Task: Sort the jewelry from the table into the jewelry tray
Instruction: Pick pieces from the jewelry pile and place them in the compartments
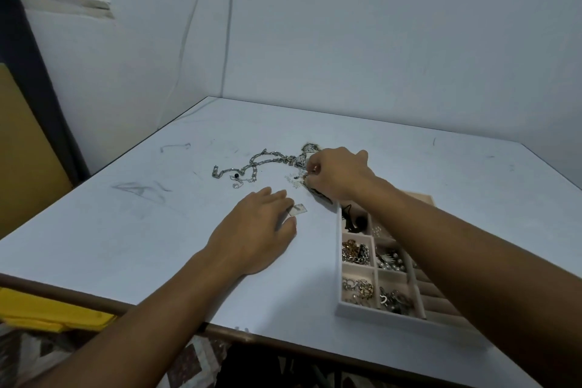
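Nearest the camera, the rounded brown edge of the pale worktop (132, 249) runs across the bottom, with a yellow object (47, 309) off its left corner and patterned fabric (195, 362) below. On the right side of the worktop sits the jewelry tray (341, 310), a light-coloured box split into square compartments; the ones in view hold tangles of gold and silver chains, pearly beads and dark pieces, and the right forearm crosses over its far and right parts, hiding them. To the left of the tray the left hand (255, 236) lies palm down on the worktop, fingers loosely together and slightly bent, with its fingertips at a small flat, clear rectangular piece (297, 210); whether it pinches that piece or only touches it cannot be told. Farther out, the right hand (338, 175) is curled over a cluster of small jewelry pieces (296, 178) on the worktop, thumb and fingers drawn together in a pinch on something tiny and shiny that is too small to identify. Just beside it to the left, a long silver link chain (252, 165) lies in loose loops, with a small dark bead near its left end. A further small heap of jewelry (310, 148) lies just beyond the right hand. Behind the worktop rise pale walls, with thin cables (230, 25) running down the corner.
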Available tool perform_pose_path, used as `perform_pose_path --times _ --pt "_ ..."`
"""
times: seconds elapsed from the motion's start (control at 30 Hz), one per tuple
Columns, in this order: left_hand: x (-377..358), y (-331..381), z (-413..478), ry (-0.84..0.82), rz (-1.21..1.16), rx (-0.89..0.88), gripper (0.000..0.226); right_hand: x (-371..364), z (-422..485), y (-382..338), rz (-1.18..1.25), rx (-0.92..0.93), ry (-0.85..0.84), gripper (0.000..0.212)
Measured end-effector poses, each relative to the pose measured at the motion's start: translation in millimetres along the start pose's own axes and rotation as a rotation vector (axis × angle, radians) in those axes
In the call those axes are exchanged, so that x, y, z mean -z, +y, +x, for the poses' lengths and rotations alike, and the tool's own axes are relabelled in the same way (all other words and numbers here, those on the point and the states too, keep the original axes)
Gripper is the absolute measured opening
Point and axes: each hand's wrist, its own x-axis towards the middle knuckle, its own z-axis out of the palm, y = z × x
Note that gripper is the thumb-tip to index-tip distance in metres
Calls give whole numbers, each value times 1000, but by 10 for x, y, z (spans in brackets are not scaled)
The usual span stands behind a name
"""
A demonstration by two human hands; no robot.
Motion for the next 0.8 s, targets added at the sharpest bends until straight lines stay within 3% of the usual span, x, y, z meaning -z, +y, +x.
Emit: perform_pose_path --times 0.2,0.47,0.63,0.8 --pt "-25 -20 3 18 15 2 33 -84 57 -45 -57 19 -50 31" --pt "-38 -44 7 11 -11 1 30 -56 3 -71 85 84 -82 24" --pt "8 -121 275 60 -4 67 22 8 46 33 120 10 -60 32" --pt "-18 -145 637 26 93 56 23 -49 47 103 131 5 -73 19"
